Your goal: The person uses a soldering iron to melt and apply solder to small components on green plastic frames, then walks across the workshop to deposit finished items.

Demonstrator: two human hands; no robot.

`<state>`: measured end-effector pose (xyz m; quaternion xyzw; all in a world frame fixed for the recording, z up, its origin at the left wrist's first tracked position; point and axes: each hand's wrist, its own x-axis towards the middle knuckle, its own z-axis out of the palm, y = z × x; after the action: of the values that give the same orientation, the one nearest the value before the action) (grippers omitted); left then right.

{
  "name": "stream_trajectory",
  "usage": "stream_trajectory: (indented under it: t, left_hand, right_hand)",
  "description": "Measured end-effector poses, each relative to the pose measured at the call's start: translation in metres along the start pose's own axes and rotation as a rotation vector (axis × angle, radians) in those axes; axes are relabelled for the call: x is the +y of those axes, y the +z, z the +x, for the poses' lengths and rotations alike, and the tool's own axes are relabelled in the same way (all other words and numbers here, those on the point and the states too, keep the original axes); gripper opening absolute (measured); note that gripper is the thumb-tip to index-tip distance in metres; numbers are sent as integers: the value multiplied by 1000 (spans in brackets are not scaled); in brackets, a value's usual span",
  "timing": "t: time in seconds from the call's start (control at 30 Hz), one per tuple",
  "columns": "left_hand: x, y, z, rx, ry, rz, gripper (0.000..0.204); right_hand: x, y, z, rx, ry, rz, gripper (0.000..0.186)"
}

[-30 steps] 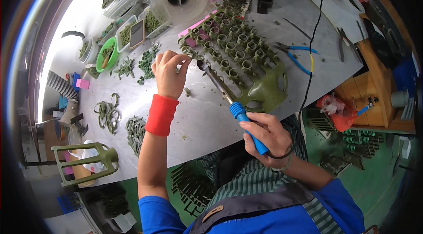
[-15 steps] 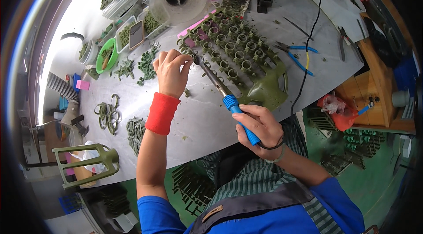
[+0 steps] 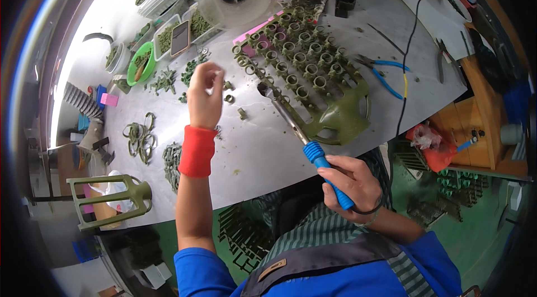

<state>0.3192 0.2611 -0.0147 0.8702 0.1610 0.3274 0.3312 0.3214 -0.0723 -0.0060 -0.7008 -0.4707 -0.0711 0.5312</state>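
Veined grey tabletop point(image 3: 263, 154), ringed glossy olive frame point(image 3: 339, 118), right grip point(image 3: 358, 189) clasping ribbed blue handle point(image 3: 316, 155), blurred left grip point(image 3: 205, 101) unclear

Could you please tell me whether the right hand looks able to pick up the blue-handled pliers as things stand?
Probably not as it is: the right hand holds the blue-handled soldering iron, though the pliers lie uncovered on the table.

left grip point(image 3: 206, 94) blurred, its hold unclear
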Motion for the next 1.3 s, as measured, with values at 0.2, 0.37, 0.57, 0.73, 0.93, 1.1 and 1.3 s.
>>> stream_trajectory:
  t: [0.2, 0.37, 0.57, 0.73, 0.93, 1.1, 1.3]
  left_hand:
    - [-41, -5, -60, -329, -143, 61, 36]
    - [-39, 0, -71, -333, -158, 149, 28]
    - [-1, -11, -45, -397, -288, -177, 26]
    - [30, 7, -30, -394, -241, -344, 26]
    - [26, 24, -22, -195, 153, 87, 29]
    - [21, 32, -20, -152, 236, 281, 30]
    - [17, 36, -18, -169, 212, 271, 25]
  right_hand:
    - [-6, -6, -4, -18, -20, -2, 31]
    - [-11, -7, -7, -39, -17, 11, 31]
    - [-12, -6, -6, -20, -4, -20, 35]
    - [-6, -4, -6, 13, 0, -38, 38]
    - [4, 4, -9, 42, -10, -24, 39]
    - [14, 13, -8, 85, -38, -31, 43]
    - [15, 14, -7, 59, 7, 11, 33]
